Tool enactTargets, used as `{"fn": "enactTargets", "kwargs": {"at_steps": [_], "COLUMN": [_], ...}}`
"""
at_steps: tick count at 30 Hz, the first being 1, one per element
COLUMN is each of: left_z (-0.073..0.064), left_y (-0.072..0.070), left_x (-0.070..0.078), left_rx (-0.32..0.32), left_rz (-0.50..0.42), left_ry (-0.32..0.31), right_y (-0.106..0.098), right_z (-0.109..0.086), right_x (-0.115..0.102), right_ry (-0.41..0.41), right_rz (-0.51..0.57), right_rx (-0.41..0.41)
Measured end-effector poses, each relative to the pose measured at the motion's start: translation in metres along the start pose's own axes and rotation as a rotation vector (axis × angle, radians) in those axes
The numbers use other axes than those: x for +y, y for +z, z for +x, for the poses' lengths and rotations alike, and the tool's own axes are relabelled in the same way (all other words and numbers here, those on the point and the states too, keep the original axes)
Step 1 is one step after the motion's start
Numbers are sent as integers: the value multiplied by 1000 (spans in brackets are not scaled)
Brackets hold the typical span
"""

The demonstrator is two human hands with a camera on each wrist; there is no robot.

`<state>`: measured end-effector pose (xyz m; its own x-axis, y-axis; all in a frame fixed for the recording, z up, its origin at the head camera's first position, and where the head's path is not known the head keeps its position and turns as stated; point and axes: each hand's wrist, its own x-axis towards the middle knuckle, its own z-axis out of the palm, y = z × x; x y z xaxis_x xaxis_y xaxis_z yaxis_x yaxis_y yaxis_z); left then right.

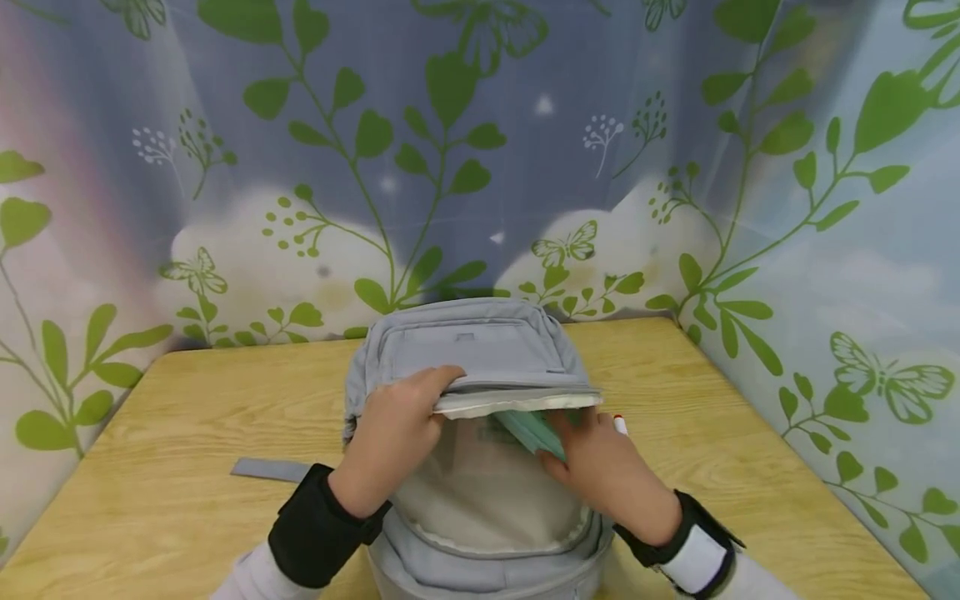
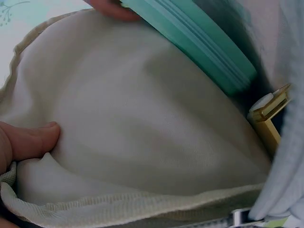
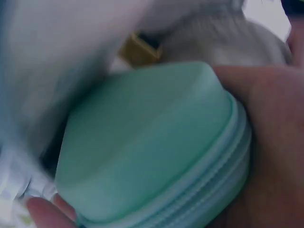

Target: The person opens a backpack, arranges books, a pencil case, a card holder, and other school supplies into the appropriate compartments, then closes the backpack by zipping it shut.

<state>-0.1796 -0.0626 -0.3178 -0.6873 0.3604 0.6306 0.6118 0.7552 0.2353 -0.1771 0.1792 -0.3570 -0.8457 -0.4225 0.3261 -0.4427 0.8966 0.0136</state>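
Note:
A grey backpack (image 1: pixel 465 346) lies on the table with its main compartment unzipped and its beige lining (image 2: pixel 133 109) showing. My left hand (image 1: pixel 397 433) grips the edge of the opened flap and lifts it; the thumb shows against the lining in the left wrist view. At the mouth of the bag, my right hand (image 1: pixel 611 467) holds a mint-green zippered case (image 3: pixel 142 137), fingers along its sides. Part of the case is hidden under the flap in the head view. Deeper in the bag sits a gold-coloured boxy item (image 2: pixel 270 116), partly covered.
The wood-patterned table (image 1: pixel 720 433) extends on both sides of the bag. A grey strap (image 1: pixel 270 469) sticks out to the left. Beyond my right hand shows a small white item with a red tip (image 1: pixel 619 424). Leaf-printed curtains (image 1: pixel 525 167) hang behind the table.

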Motion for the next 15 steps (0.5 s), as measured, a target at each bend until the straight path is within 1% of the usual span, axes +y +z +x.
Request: {"fn": "enactTargets", "kwargs": {"at_steps": [2,3,4,5,6,10,13,15], "left_z": [0,0,0,-1,-1,-2,-1,-1], "left_y": [0,0,-1,0,-1,0,0,0], "left_x": [0,1,1,1,1,2,3,4], "left_rx": [2,1,1,1,-2,6,12,8], "left_rz": [5,7,9,6,6,-1,6,11], "left_ry": [9,12,13,12,9,5,17,22], "right_y": [10,15,19,22,25,30,32,32], "right_z": [6,10,14,18,23,41,50,53], "right_x": [-12,-16,-20,-23,-26,-30,-29,-27], "right_ry": [-61,-80,-94,-100,-97,-46,-42,-61], "right_rz": [-83,-115,-129,-129,-118,9,81,127], "right_rx": [136,178,196,195,177,43,-18,-39]}}
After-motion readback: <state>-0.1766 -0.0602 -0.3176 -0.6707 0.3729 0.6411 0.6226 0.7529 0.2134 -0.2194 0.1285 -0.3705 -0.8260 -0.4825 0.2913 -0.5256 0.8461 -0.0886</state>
